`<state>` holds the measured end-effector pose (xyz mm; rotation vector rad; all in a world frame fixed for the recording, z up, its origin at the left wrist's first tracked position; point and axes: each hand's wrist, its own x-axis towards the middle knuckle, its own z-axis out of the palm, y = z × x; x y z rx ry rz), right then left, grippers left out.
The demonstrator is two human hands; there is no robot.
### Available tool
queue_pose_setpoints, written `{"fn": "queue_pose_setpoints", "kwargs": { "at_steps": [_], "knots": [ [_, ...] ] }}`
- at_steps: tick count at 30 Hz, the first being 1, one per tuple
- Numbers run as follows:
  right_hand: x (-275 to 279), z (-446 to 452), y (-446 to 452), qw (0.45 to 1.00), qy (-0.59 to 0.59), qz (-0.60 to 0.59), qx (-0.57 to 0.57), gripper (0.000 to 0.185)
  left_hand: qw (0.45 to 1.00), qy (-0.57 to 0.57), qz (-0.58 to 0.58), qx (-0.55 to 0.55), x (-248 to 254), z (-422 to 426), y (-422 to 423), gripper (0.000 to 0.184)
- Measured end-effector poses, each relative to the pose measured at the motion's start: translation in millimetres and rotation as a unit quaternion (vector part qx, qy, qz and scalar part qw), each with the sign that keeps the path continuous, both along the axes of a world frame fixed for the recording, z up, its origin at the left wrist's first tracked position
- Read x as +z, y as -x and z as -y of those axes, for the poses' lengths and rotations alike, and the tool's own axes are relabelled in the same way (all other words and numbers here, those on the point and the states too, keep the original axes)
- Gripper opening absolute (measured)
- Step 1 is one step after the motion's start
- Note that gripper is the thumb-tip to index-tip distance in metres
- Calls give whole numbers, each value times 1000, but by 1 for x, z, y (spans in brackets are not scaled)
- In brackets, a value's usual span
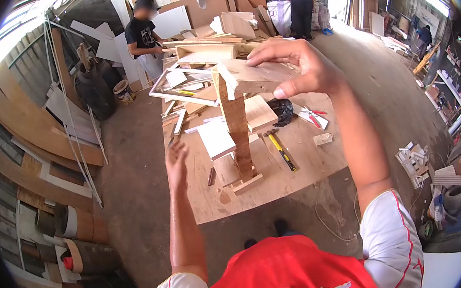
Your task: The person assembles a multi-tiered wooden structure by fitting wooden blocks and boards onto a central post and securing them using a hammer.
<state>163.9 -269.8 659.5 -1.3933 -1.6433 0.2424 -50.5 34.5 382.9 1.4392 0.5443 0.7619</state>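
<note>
My right hand (298, 66) grips the end of a thick wooden block (263, 76), thumb below and fingers on top. The block lies across the top of an upright wooden board (236, 127), which stands on a small wooden foot (248, 184) near the table's front edge. A white-topped piece (216, 138) juts out at the board's left side. My left hand (176, 156) is raised left of it, fingers apart, holding nothing. A hammer with a yellow and black handle (281, 151) lies right of the board, and red-handled pliers (314, 117) lie farther right.
The plywood table (301, 184) carries a heap of wood strips, a white-edged frame (181, 97) and a black plastic bag (282, 111). One person (145, 38) is at the table's far left; another (300, 4) stands behind. Boards lean along the walls.
</note>
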Motion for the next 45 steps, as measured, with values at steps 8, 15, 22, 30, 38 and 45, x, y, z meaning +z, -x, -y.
{"fn": "queue_pose_setpoints", "kwargs": {
  "at_steps": [8,15,22,30,38,45],
  "knots": [
    [7,-26,-4,992,30,122,-6,59,950,-199,188,-149,154,70,-42,116],
    [8,-28,-4,988,8,154,-15,55,921,-230,258,-180,174,100,-72,105],
    [-13,-9,14,943,-125,274,-140,42,927,-229,255,-150,172,98,-76,93],
    [-32,-21,4,950,-161,220,-149,48,939,-141,251,-186,162,94,-81,116],
    [-37,-29,3,959,-171,190,-121,42,944,-134,251,-164,156,99,-91,97],
    [-47,-35,-13,937,-201,261,-119,41,925,-194,295,-138,147,95,-99,109]
  ]
}}
